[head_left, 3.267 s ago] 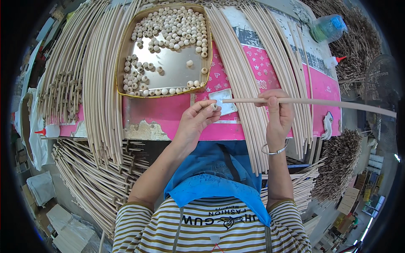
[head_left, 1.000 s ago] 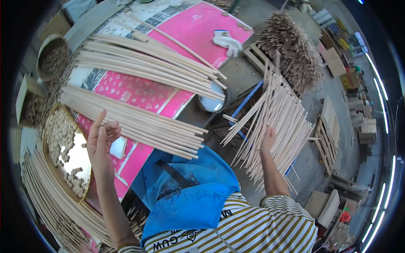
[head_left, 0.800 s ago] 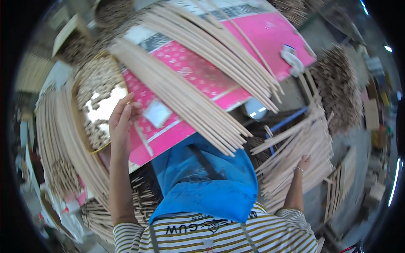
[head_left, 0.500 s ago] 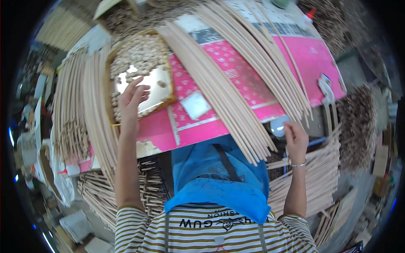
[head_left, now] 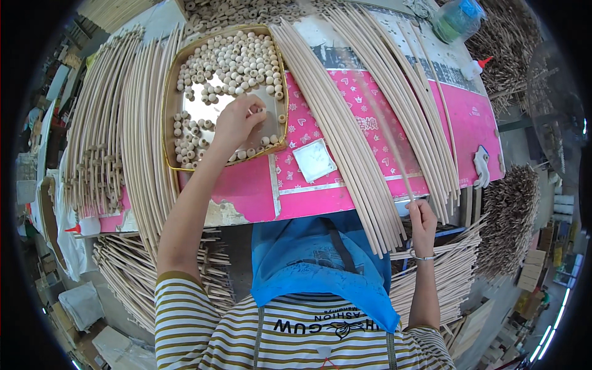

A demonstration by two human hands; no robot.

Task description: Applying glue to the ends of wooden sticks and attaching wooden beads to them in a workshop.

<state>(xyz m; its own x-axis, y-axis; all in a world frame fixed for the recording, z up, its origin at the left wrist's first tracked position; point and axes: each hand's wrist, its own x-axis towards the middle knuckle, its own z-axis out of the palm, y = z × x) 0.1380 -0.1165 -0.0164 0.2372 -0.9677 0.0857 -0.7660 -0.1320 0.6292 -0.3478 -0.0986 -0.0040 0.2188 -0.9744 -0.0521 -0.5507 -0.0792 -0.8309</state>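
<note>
My left hand (head_left: pixel 242 120) is over a gold-rimmed tray (head_left: pixel 168 117), its fingers pinched together. Whatever lies between those fingertips is too small to make out. Around it in the tray are many round wooden beads (head_left: pixel 231 61) with holes, heaped mostly at the far side, with a smaller group at the near left. At the table's front edge, my right hand (head_left: pixel 422 225) grips the lower end of a thin wooden rod (head_left: pixel 393 145). Blurred by motion, the rod slants up and away between two rows of rods, the middle row (head_left: pixel 336 123) and the right row (head_left: pixel 401 98).
More rods (head_left: pixel 145 142) lie left of the tray; beaded rods (head_left: pixel 98 148) are farther left. A pale square (head_left: pixel 314 160) rests on the pink table cover (head_left: pixel 246 197). At right are a glove (head_left: pixel 481 166), a red-tipped bottle (head_left: pixel 473 69) and a green jar (head_left: pixel 457 21). Rods are stacked below the table.
My left hand has shifted right in the tray, and its spread fingers have closed. A rod now shows in my right hand. The whole view has also shifted somewhat.
</note>
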